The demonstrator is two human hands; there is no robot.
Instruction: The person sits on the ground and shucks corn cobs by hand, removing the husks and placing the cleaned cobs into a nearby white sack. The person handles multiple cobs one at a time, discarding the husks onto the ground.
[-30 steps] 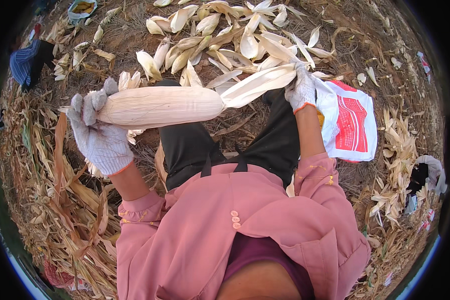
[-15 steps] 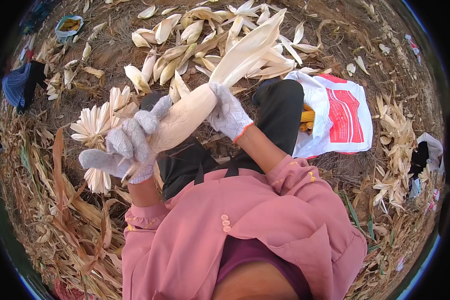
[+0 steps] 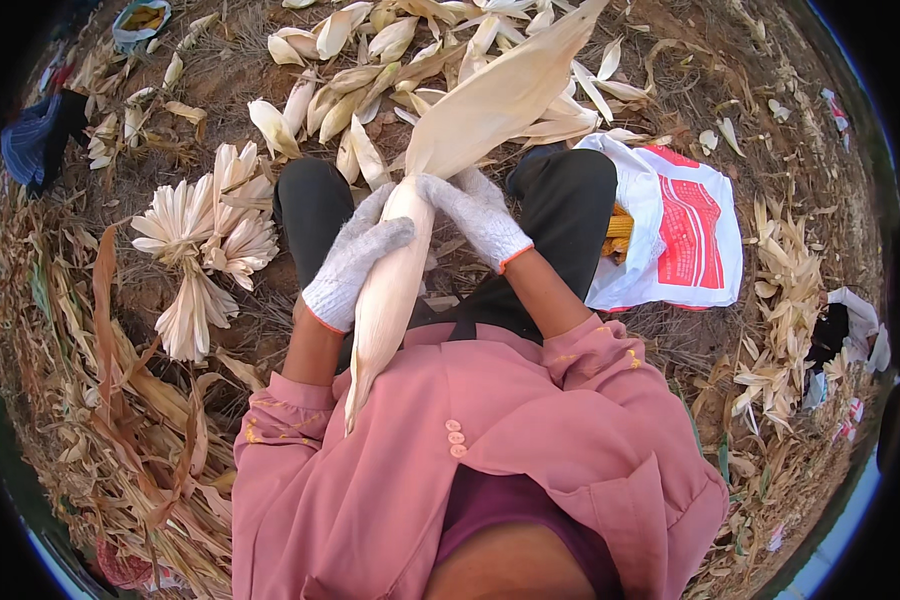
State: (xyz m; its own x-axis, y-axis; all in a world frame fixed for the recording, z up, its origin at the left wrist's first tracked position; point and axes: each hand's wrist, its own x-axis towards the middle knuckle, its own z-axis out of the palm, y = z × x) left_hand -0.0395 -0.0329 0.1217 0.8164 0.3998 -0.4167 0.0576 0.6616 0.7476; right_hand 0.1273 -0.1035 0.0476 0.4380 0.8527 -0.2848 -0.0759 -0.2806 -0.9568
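Your left hand [image 3: 350,265], right hand [image 3: 482,217] both clamped around husk-covered corn ear [image 3: 393,285]; red-and-white sack [image 3: 690,235] at two o'clock.

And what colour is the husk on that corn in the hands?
The husk is pale cream, almost straw-coloured; the head view shows it best.

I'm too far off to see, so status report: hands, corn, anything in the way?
Left hand round the corn ear, right hand gripping its far end. Ear in pale husk, long leaf flaring beyond. Nothing seen blocking; white bag beside right leg.
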